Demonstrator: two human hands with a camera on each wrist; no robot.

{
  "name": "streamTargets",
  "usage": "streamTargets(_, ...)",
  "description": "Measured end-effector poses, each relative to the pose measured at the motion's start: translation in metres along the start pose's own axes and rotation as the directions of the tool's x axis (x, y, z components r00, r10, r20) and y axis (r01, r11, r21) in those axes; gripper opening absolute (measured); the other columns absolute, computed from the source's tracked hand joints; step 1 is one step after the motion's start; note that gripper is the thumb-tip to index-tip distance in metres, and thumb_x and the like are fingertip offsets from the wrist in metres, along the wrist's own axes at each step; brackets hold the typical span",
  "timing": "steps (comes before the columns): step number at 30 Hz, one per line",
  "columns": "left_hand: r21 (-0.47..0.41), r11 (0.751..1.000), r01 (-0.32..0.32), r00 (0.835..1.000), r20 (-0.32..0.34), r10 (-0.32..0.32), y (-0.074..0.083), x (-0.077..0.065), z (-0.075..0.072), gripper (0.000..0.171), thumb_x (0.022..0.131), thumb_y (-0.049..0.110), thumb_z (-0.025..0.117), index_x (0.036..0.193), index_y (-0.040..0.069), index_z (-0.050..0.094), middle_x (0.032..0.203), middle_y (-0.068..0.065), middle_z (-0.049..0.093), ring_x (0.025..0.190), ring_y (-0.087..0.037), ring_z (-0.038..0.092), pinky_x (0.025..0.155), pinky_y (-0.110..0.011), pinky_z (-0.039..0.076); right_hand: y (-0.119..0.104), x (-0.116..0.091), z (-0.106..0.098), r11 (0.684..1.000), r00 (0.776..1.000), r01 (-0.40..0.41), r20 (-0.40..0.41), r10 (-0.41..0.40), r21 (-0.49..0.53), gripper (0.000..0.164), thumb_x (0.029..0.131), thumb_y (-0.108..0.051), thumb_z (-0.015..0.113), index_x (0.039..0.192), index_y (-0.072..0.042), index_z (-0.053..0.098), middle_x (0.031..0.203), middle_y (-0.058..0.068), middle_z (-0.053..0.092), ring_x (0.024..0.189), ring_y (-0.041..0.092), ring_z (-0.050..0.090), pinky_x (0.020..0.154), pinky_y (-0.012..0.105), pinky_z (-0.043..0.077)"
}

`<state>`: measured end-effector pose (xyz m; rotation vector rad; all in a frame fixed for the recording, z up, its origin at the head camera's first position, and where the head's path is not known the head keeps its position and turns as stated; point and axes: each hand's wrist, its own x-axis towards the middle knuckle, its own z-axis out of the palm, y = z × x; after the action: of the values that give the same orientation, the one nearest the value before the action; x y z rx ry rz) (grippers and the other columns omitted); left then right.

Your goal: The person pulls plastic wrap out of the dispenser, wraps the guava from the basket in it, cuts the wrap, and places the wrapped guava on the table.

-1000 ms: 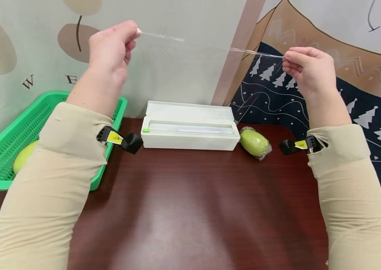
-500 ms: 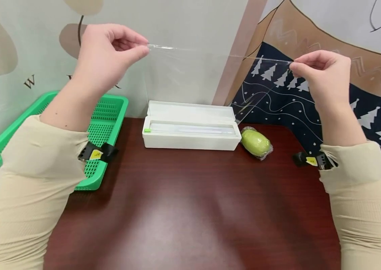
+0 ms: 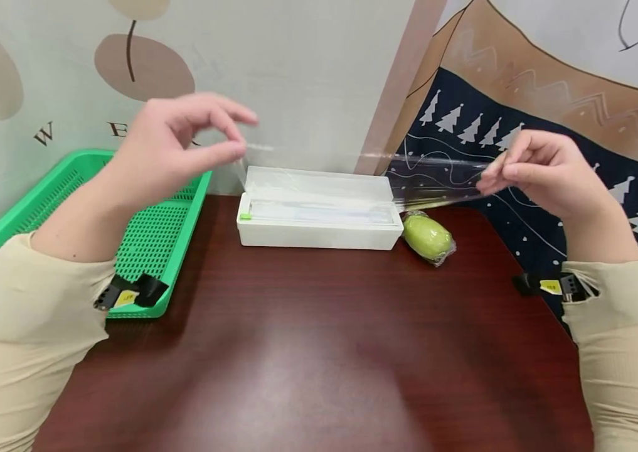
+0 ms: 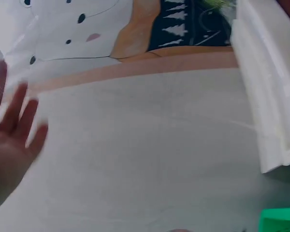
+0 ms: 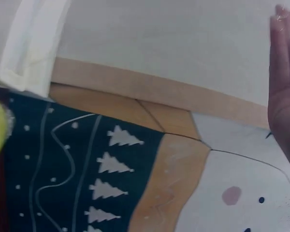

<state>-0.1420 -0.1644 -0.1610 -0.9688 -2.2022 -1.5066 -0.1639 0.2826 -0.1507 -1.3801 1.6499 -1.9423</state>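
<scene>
A sheet of clear plastic wrap (image 3: 437, 179) stretches between both hands, over a white dispenser box (image 3: 319, 235) with its lid raised. My left hand (image 3: 183, 135) pinches the wrap's left corner between thumb and a finger, another finger held out straight. The right hand (image 3: 544, 166) pinches the other corner. The wrap is nearly invisible in the middle and slants down towards the box. In the left wrist view the left hand (image 4: 14, 130) is blurred at the edge; in the right wrist view, the right hand (image 5: 285, 72) shows at the far right.
A wrapped yellow-green fruit or vegetable (image 3: 428, 238) lies right of the box. At the left stands a green plastic basket (image 3: 155, 245). Behind the dark red table (image 3: 307, 345) hang a pale printed cloth and a navy one with white trees.
Both hands have come down and moved apart, bringing the wrap lower, towards the box. The left hand's fingers have spread, and its arm has swung left.
</scene>
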Motion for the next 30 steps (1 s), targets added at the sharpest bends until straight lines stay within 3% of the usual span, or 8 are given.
streamTargets(3,-0.246,0.968,0.043,0.986,0.169,-0.001,-0.006,-0.018,0.005,0.007,0.086,-0.003,0.059,0.081,0.000,0.063,0.091,-0.002,0.071,0.089,-0.014,0.065,0.079,-0.018,0.050,0.011,-0.010,0.003,0.997,0.993,-0.034,0.120,0.025,0.070,0.017,0.089,0.021,0.037,0.093,0.016,0.053,0.105,0.027,0.066,0.095,0.032,0.067,0.083,0.037,0.054)
streamTargets(5,-0.326,0.941,0.084,0.963,0.270,0.007,-0.011,-0.031,0.009,0.011,0.087,-0.007,0.056,0.082,0.001,0.062,0.086,-0.002,0.071,0.081,-0.014,0.066,0.073,-0.021,0.052,0.020,-0.019,0.006,0.993,0.981,-0.079,0.185,0.062,0.083,0.018,0.089,0.021,0.037,0.095,0.014,0.053,0.108,0.025,0.066,0.097,0.030,0.067,0.083,0.036,0.054)
streamTargets(9,-0.358,0.925,0.129,0.904,0.425,0.038,-0.024,-0.062,0.021,0.014,0.088,-0.008,0.054,0.085,0.004,0.060,0.086,-0.002,0.070,0.080,-0.014,0.067,0.069,-0.026,0.053,0.038,-0.037,0.016,0.979,0.938,-0.200,0.296,0.179,0.040,0.019,0.088,0.021,0.039,0.095,0.010,0.053,0.109,0.018,0.068,0.099,0.024,0.067,0.083,0.032,0.054)
streamTargets(14,-0.340,0.914,0.223,0.827,0.562,0.007,-0.044,-0.099,0.040,0.010,0.089,-0.005,0.053,0.085,0.004,0.057,0.085,0.001,0.067,0.085,-0.013,0.067,0.075,-0.030,0.055,0.062,-0.057,0.036,0.933,0.855,-0.359,0.391,0.341,-0.028,0.012,0.085,0.023,0.043,0.087,0.012,0.049,0.109,0.006,0.069,0.101,0.018,0.067,0.084,0.036,0.054)
streamTargets(20,-0.279,0.893,0.354,0.740,0.667,-0.085,-0.071,-0.131,0.065,0.010,0.091,0.004,0.056,0.080,0.002,0.055,0.081,-0.003,0.064,0.083,-0.015,0.067,0.079,-0.030,0.055,0.088,-0.079,0.056,0.827,0.754,-0.558,0.376,0.539,-0.067,0.004,0.085,0.016,0.051,0.084,0.013,0.049,0.103,-0.001,0.069,0.100,0.013,0.066,0.087,0.035,0.052)
streamTargets(24,-0.221,0.892,0.394,0.713,0.686,-0.145,-0.088,-0.149,0.078,0.012,0.090,0.008,0.058,0.079,0.004,0.056,0.080,-0.014,0.063,0.083,-0.019,0.067,0.080,-0.027,0.054,0.104,-0.091,0.062,0.786,0.710,-0.602,0.357,0.607,-0.141,0.007,0.085,0.008,0.057,0.084,0.012,0.052,0.099,0.013,0.069,0.099,0.012,0.066,0.088,0.035,0.052)
streamTargets(28,-0.172,0.898,0.405,0.708,0.681,-0.189,-0.103,-0.166,0.090,0.013,0.090,0.013,0.060,0.079,0.006,0.059,0.081,-0.016,0.065,0.082,-0.013,0.065,0.081,-0.025,0.053,0.120,-0.106,0.072,0.733,0.676,-0.635,0.283,0.680,-0.245,0.007,0.084,0.006,0.061,0.082,0.009,0.055,0.097,0.033,0.063,0.098,0.015,0.066,0.087,0.030,0.053)
streamTargets(30,-0.140,0.911,0.388,0.710,0.676,-0.198,-0.108,-0.172,0.096,0.014,0.090,0.016,0.060,0.078,0.007,0.061,0.081,-0.011,0.067,0.081,-0.007,0.063,0.081,-0.024,0.052,0.128,-0.112,0.080,0.707,0.668,-0.628,0.239,0.704,-0.326,0.006,0.083,0.005,0.062,0.080,0.006,0.057,0.098,0.030,0.065,0.097,0.015,0.066,0.085,0.028,0.053)
